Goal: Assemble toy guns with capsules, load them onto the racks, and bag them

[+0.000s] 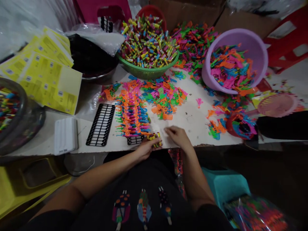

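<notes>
My left hand [145, 149] is closed around several small yellow-labelled tubes [154, 138] at the table's front edge. A short gap to the right, my right hand [178, 136] has its fingers curled together; whatever they may hold is too small to make out. Just beyond my left hand, rows of orange, pink, blue and green plastic pieces [132, 112] lie stacked on a black slotted rack [134, 140], mostly hidden beneath them. Left of it lies a second black rack [100, 125] with bare slots.
A green basket [149, 73] heaped with small tubes stands behind, a purple tub [262, 61] of plastic pieces at right. Loose pieces [163, 96] lie between. Leftward are a white box [65, 135], yellow printed sheets [50, 80] and a dark bowl [22, 106]. A pink-topped brush-like object [276, 105] sits right.
</notes>
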A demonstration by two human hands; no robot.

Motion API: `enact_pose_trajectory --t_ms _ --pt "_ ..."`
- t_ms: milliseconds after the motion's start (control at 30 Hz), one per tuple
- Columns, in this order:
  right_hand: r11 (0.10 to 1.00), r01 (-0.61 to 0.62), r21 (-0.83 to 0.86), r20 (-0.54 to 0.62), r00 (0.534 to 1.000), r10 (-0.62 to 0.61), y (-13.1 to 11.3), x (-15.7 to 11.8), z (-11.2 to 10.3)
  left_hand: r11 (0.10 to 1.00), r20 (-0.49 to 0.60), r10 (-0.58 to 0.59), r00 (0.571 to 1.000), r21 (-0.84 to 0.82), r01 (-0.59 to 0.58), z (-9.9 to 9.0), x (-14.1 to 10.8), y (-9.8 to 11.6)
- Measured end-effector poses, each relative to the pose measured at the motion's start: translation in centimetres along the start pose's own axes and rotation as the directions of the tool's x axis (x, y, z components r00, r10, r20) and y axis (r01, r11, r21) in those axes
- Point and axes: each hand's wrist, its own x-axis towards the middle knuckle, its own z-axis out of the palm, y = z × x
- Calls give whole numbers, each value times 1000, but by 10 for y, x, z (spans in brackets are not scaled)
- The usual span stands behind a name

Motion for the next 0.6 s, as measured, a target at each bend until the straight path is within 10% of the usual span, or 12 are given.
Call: enact_pose_trajectory --t_ms 100,233,367,600 --pt "971 -114 -209 -322 946 42 19 39 0 999 -22 1 1000 55 0 3 -4 1" --pt "928 -205 -310 -339 936 93 28 61 15 983 -6 70 998 168 -68 -1 -7 1" --pt "970 -213 114 -245 940 235 21 32 24 958 1 89 996 273 -86 -6 -5 -2" --pt "672 -284 684 73 943 324 8 -37 33 904 125 149 981 386 -186 -4 1 -4"
